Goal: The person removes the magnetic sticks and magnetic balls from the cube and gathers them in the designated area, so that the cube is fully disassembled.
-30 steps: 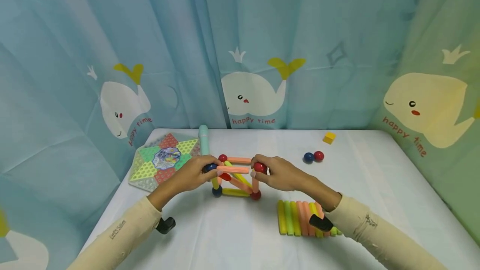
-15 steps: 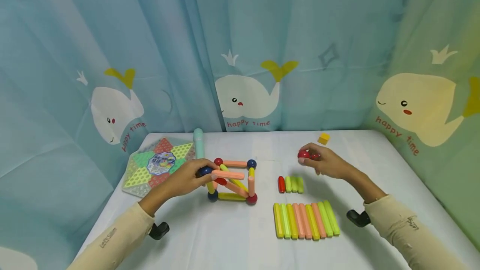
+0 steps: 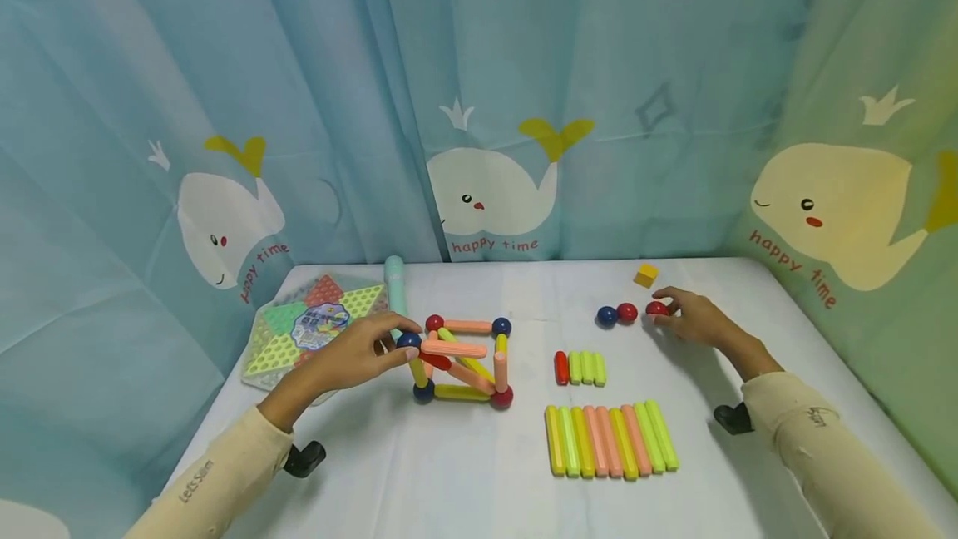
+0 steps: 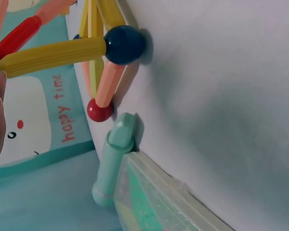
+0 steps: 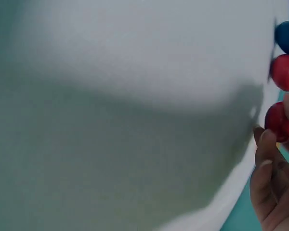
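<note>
A frame of ribbed sticks and balls stands on the white table, with a yellow stick [image 4: 58, 55] and a dark blue lower ball [image 4: 125, 44] large in the left wrist view. At its upper left corner my left hand [image 3: 355, 358] holds a dark blue ball [image 3: 408, 342] between thumb and fingers. From that ball a pink stick [image 3: 455, 348] reaches right, its far end free. My right hand [image 3: 699, 324] pinches a red ball [image 5: 278, 121] at the right. Beside it, apart from the hand, a second red ball [image 3: 627, 313] touches a blue ball [image 3: 607, 317].
A yellow cube [image 3: 646, 275] lies behind the balls. Short sticks, one red stick [image 3: 561, 368] and several green, lie in a row; longer sticks [image 3: 606, 442] line up nearer. Left of the frame are a star-patterned game board [image 3: 314, 323] and a teal cylinder [image 3: 395, 285].
My right hand has left the frame's upper right corner, carrying a red ball right, past the blue and red pair. My left hand still holds the corner ball.
</note>
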`<state>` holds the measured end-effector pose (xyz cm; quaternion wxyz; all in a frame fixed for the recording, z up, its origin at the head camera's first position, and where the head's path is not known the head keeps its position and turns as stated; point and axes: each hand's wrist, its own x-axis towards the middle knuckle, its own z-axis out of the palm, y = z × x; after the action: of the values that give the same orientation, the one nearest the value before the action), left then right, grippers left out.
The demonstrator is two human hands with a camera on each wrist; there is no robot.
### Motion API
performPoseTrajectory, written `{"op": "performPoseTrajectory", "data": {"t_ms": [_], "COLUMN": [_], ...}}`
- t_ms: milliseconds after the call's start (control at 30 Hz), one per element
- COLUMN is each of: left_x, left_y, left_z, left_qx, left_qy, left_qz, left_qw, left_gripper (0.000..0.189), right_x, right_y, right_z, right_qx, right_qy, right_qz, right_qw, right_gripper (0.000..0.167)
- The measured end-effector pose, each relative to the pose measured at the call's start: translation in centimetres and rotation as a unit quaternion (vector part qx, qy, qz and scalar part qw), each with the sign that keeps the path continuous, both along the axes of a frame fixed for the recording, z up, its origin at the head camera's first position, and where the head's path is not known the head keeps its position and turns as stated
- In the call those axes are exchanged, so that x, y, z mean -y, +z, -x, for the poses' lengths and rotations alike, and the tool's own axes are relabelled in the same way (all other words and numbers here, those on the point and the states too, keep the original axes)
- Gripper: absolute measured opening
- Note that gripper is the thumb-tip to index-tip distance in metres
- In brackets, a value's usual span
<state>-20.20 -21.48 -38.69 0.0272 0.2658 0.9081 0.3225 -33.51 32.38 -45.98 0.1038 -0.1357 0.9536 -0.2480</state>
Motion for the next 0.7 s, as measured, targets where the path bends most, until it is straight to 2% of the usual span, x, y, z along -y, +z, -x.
{"op": "performPoseTrajectory", "data": {"t_ms": [100,267,700], "left_x": [-0.05,-0.07,-0.01], "left_y": [-0.07,-0.21,-0.28], "left_z": [0.12,0.32,-0.11], "left_qx": [-0.001,0.000,0.001], "left_qy": [0.001,0.002,0.013], "left_qz": [-0.002,-0.001,0.001], "left_qw": [1.0000,1.0000,0.9999], "left_gripper": [0.035,0.036,0.035], "right_x": [0.22,0.35,0.18], "right_y": [-0.24,-0.46,-0.57], "right_z": [0.53,0.95,0.69], "right_qx": [0.005,0.010,0.035], "right_qy": [-0.010,-0.020,-0.020], "right_qz": [-0.026,-0.041,-0.031], "right_qw": [0.9996,0.9989,0.9987], "right_gripper": [0.048,0.048,0.062]}}
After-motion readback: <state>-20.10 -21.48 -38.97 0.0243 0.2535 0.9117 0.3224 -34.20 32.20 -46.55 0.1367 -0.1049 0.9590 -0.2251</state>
